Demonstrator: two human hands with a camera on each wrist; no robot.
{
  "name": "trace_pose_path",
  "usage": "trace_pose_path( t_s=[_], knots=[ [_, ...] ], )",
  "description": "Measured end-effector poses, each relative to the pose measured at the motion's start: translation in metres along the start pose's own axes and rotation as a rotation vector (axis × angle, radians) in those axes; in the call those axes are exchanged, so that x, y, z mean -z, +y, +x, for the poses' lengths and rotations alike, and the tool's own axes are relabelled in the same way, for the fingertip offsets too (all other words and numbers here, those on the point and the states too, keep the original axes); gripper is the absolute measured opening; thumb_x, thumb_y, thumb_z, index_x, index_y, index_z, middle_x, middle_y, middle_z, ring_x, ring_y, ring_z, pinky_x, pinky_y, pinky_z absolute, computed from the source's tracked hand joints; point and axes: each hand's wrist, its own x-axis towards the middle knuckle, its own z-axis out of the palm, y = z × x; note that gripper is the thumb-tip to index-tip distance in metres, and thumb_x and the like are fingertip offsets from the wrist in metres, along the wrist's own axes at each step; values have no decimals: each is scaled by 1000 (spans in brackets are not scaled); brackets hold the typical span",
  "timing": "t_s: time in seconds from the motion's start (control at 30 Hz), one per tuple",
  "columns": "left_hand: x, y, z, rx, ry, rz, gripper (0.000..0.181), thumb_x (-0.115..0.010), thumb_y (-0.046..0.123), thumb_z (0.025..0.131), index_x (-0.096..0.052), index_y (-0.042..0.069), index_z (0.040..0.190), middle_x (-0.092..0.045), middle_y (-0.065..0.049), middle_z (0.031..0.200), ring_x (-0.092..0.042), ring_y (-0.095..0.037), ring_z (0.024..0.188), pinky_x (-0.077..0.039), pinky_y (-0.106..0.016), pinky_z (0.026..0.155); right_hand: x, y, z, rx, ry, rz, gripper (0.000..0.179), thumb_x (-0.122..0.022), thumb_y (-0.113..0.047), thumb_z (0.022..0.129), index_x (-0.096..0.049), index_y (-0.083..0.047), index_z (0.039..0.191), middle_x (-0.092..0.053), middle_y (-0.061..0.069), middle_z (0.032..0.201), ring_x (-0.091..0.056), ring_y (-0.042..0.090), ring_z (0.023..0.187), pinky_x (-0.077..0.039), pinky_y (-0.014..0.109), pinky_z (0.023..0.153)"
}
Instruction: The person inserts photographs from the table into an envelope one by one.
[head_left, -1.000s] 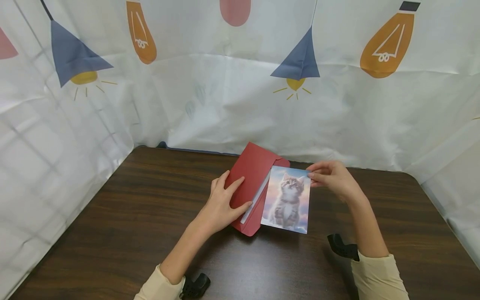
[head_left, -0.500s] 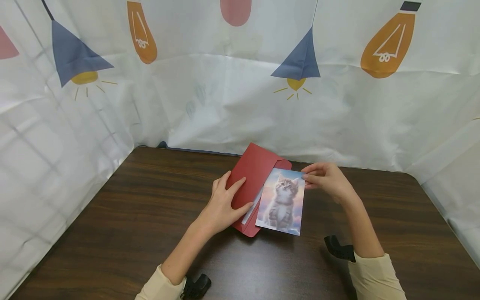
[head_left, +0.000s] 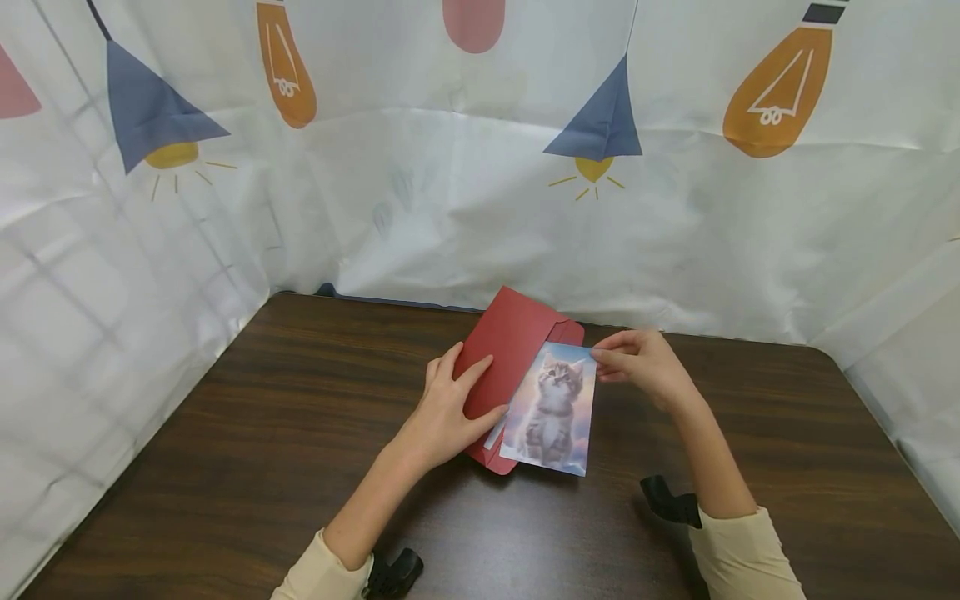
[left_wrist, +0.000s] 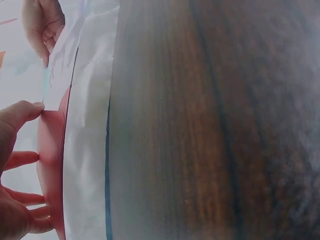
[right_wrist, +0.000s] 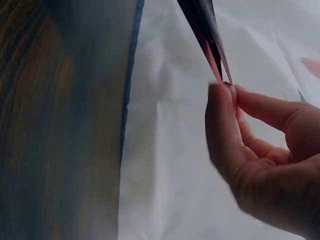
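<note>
A red envelope slants in front of me, its far corner overlapping the table's back edge in the head view. My left hand grips it, fingers spread over its face and to its left edge, thumb at the opening on the right. A white strip shows along that opening. My right hand pinches the top right corner of a greeting card with a kitten picture. The card's left side overlaps the envelope's opening. In the right wrist view, two thin leaves run up from the pinching fingertips.
Under both hands is a dark wood-grain table. A white curtain printed with lamps and bulbs hangs behind and at the sides. Black wrist mounts stick out from both cream sleeves.
My right hand has moved left and slightly nearer with the card, so the card covers more of the envelope's opening. The left hand and envelope have barely moved.
</note>
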Motion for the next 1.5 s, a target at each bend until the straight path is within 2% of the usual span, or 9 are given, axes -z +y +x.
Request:
trace_pose_path(
  t_s=[0.13,0.77,1.27,1.5],
  knots=[
    [0,0,0,-3,-2,4,66,-81,27,91,-58,4,149,-33,-28,162,-34,-47,144,-59,-55,95,-3,0,1,-20,23,-11,30,-66,-8,103,-65,17,120,-73,2,89,-70,13,80,-62,26,76],
    [-2,1,0,-16,6,14,64,-82,25,91,-59,3,147,-33,-29,162,-35,-48,142,-59,-55,95,-14,-2,1,-9,8,81,31,-66,-1,102,-63,24,120,-76,8,88,-74,10,73,-63,25,73],
    [-3,1,0,-9,11,14,65,-82,26,91,-59,3,147,-33,-29,162,-35,-47,142,-59,-54,94,-25,-5,2,-50,87,100,31,-66,-1,102,-64,21,123,-78,9,91,-75,8,71,-62,24,74],
    [-4,1,0,-3,13,19,65,-82,27,91,-59,4,148,-33,-29,162,-35,-46,142,-59,-54,94,-33,-6,1,-24,123,128,31,-67,-2,101,-64,22,122,-79,13,92,-77,12,74,-63,25,75]
  ],
)
